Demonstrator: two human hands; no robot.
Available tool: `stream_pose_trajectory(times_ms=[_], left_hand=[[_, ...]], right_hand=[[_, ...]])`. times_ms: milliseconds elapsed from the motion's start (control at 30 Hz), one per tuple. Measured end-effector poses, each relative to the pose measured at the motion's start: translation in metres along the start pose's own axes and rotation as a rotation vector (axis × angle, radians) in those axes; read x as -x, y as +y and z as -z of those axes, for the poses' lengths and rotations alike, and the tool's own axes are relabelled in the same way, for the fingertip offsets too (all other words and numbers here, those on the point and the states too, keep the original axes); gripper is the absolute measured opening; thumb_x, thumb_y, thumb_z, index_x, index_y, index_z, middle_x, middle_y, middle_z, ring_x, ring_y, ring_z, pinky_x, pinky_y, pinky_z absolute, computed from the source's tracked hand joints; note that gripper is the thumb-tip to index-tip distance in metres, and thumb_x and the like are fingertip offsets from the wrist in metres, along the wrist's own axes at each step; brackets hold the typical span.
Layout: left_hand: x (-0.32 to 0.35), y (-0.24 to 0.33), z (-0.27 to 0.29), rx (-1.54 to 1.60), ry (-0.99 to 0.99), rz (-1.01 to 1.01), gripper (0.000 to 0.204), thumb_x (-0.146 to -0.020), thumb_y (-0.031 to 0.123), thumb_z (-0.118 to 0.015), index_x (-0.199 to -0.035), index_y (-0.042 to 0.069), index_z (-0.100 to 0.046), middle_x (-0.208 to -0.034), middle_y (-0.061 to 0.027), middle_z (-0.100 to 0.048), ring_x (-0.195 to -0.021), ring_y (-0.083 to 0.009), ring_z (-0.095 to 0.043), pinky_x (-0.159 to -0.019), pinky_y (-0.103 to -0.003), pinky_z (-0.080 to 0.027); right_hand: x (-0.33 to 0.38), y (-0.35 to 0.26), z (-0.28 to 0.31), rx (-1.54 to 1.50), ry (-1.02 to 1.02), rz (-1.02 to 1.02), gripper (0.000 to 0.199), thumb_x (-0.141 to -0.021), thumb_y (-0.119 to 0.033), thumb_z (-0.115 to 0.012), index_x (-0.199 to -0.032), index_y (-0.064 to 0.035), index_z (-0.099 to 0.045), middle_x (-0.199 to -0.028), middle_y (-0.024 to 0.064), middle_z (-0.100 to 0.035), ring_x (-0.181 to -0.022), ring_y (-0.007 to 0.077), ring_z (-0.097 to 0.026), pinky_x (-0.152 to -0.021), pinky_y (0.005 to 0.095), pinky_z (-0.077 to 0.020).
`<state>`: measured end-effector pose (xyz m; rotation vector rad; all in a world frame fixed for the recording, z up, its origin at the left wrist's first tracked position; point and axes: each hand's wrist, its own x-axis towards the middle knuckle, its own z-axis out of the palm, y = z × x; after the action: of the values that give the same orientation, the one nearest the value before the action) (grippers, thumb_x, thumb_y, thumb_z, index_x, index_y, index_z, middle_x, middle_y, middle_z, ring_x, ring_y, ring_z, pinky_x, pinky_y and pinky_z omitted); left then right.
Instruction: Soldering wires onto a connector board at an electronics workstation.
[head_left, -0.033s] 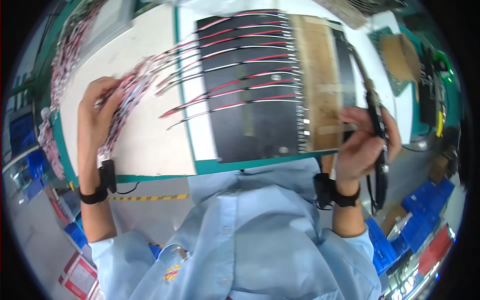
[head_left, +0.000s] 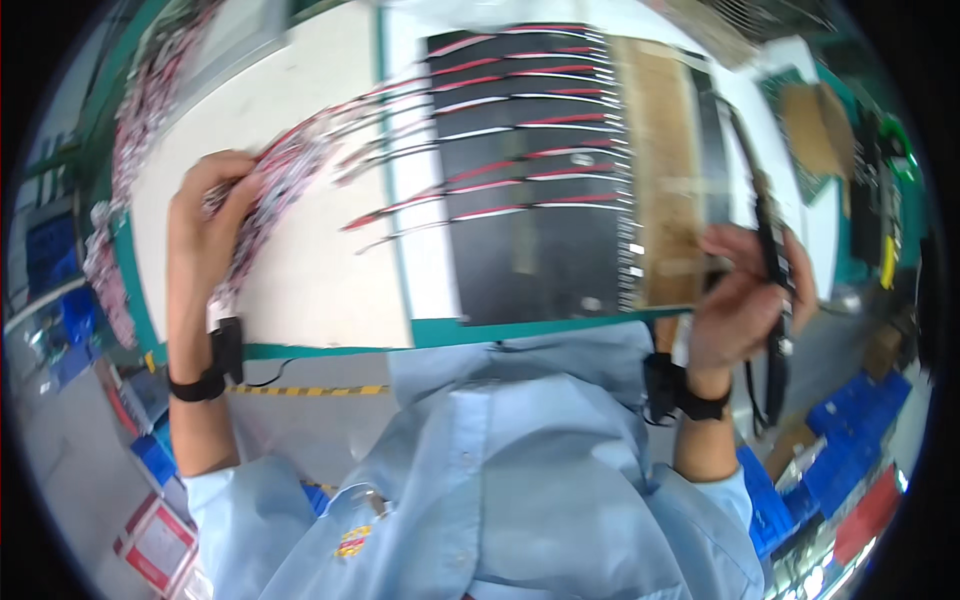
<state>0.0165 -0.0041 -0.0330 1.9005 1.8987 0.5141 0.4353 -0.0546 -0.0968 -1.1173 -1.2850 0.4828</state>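
Note:
My left hand (head_left: pixel 212 205) is closed around a thick bundle of red, white and black wires (head_left: pixel 283 178) at the left of the worktop. Some wires trail right from that bundle toward a black board (head_left: pixel 490 255). Across the board lies a row of red, black and white wire pairs (head_left: pixel 560 125), their right ends at a strip of small metallic contacts (head_left: pixel 622 200). Right of the board, my right hand (head_left: pixel 745 300) grips the black handle of what looks like a soldering iron (head_left: pixel 772 245), its thin end pointing away from me. Fingertips hover near a brown wooden strip (head_left: pixel 660 180).
A cream sheet (head_left: pixel 320 290) covers the left of the green-edged worktop. More wire bundles (head_left: pixel 135 150) hang along its far left side. A brown cardboard roll (head_left: pixel 815 125) sits at the back right. Blue bins (head_left: pixel 850 425) stand below on the right.
The whole view has shifted slightly, so the board, wires and hands appear a little further right. Both hands keep their hold, and the wires on the board look the same.

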Motion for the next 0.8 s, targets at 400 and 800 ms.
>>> stream_pose_trajectory(times_ms=[400,800], left_hand=[[-0.007,0.003,0.027,-0.121,0.138,-0.261,0.006,-0.092,0.001,-0.063,-0.097,-0.001,-0.063,-0.087,-0.0080,-0.066,-0.074,-0.0147,-0.057,-0.069,-0.026,-0.047],[0.061,0.139,-0.009,0.841,-0.632,0.205,0.010,-0.098,0.008,-0.060,-0.095,-0.001,-0.059,-0.086,-0.0018,-0.061,-0.070,-0.0039,-0.051,-0.062,-0.019,-0.041]], right_hand=[[-0.008,-0.010,0.009,0.143,-0.011,0.040,0.057,-0.104,-0.044,-0.034,-0.136,0.0028,-0.034,-0.096,0.0264,-0.067,-0.087,0.0334,-0.069,-0.078,0.0376,-0.0581],[0.000,-0.092,-0.041,-0.185,-0.497,-0.183,0.042,-0.082,0.002,-0.068,-0.119,0.0010,-0.047,-0.098,0.0186,-0.067,-0.088,0.0233,-0.070,-0.076,0.0324,-0.0569]])
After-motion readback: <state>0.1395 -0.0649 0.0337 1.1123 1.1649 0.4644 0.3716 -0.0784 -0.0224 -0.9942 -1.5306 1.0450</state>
